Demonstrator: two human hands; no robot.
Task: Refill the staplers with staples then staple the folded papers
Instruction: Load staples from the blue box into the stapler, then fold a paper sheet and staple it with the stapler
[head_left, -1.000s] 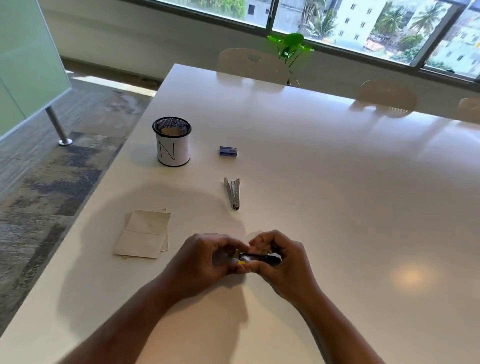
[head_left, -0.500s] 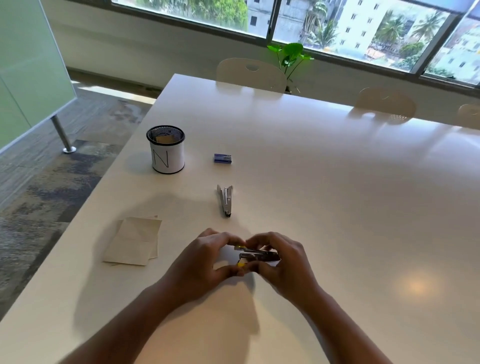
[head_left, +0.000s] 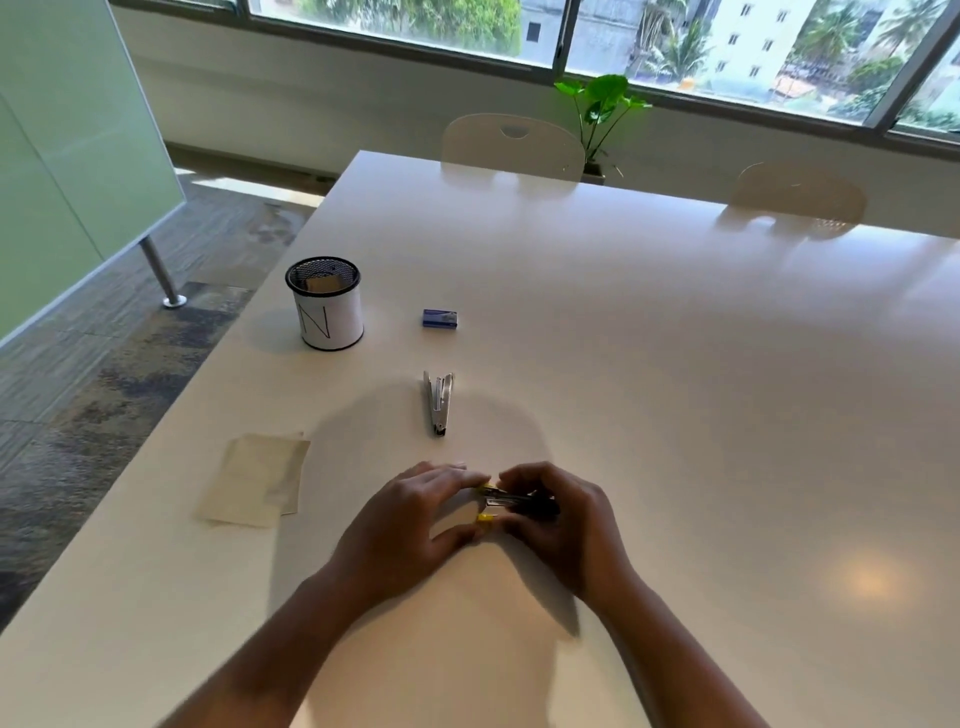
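A long white table (head_left: 675, 364) is filling most of the frame, running from the bottom edge up toward the windows along the top. Two pale chairs (head_left: 511, 143) are standing at its far edge in the upper middle and upper right, and a green potted plant (head_left: 600, 111) is rising between them, just beyond the table. A frosted green glass partition (head_left: 67, 145) is standing at the upper left on a metal leg over patterned carpet. In the lower middle of the frame, the left hand (head_left: 410, 525) and the right hand (head_left: 563, 525) are meeting just above the tabletop around a small black and yellow stapler (head_left: 511, 503). The left hand's fingers are curling in, with thumb and fingertips pinching the stapler's yellow end; the right hand's fingers are wrapping around the black body, thumb underneath. The picture is blurring here, so whether the stapler is standing open cannot be told. At the left middle, a small stack of folded papers (head_left: 254, 480) is lying flat near the table's left edge, well apart from the hands. Above it, a black mesh pen cup (head_left: 324, 304) wrapped in a white label marked "N" is standing upright. A second, silver stapler (head_left: 439, 402) is lying hinged open in the middle of the frame, between the hands and a small blue staple box (head_left: 440, 318) that is sitting just right of the cup.
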